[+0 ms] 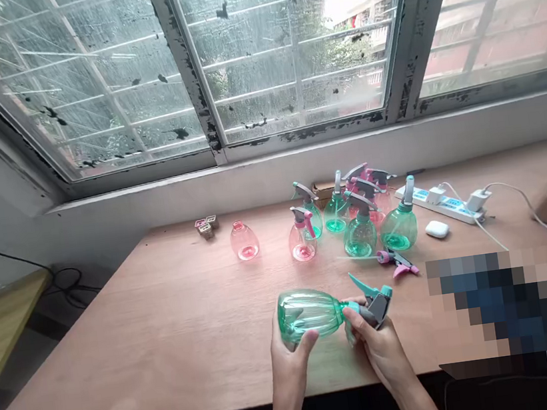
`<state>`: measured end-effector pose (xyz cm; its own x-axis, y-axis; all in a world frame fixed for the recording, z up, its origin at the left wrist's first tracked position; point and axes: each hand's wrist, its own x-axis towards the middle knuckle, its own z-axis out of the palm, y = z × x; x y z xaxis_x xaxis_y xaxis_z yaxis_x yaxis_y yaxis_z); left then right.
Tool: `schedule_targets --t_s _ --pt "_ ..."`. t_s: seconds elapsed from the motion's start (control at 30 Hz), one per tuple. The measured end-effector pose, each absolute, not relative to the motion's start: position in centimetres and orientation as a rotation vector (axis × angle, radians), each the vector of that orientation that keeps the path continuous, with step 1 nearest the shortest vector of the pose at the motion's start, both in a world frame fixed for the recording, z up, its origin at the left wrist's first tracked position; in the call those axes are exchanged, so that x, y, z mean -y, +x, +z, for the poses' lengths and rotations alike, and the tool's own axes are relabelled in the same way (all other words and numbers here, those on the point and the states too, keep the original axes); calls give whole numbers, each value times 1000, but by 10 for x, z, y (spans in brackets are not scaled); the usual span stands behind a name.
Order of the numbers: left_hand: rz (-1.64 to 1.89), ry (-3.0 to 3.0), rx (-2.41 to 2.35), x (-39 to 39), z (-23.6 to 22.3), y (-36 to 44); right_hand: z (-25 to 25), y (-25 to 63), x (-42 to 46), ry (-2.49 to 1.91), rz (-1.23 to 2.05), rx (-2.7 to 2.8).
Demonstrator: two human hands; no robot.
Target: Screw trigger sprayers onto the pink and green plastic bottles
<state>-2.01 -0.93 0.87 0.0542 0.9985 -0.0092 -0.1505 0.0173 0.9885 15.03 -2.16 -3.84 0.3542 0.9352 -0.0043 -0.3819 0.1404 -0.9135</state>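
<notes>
A green see-through spray bottle [312,313] lies sideways in the air above the table's front part, its base to the left. My left hand [293,357] is wrapped round the bottle's body near the base, thumb in front. At the neck, my right hand [371,336] grips the grey and teal spray head [378,305], with thumb and fingers around the collar. The head sits at the bottle's mouth; whether it is fully screwed down I cannot tell. Beyond my right hand, a loose pink and grey spray head [398,262] with its tube lies on the table.
Several green and pink spray bottles [360,237] stand at the back. A pink bottle without a head [245,241] stands left of them, near small blocks [206,227]. To the right are a power strip [447,203], a white case [437,230], cables and a blurred-out area [503,309].
</notes>
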Motion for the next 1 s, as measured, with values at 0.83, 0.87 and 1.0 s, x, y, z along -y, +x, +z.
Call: schedule_targets --t_s 0.83,0.87,1.0 --pt "1127 1191 -1067 12 -6 -33 -31 152 19 -1091 1047 678" --pt "1140 1186 -1076 13 -5 -33 -31 151 19 -1095 1050 692" --pt "1238 1080 -1145 12 5 -29 -30 148 20 -1108 1077 770"
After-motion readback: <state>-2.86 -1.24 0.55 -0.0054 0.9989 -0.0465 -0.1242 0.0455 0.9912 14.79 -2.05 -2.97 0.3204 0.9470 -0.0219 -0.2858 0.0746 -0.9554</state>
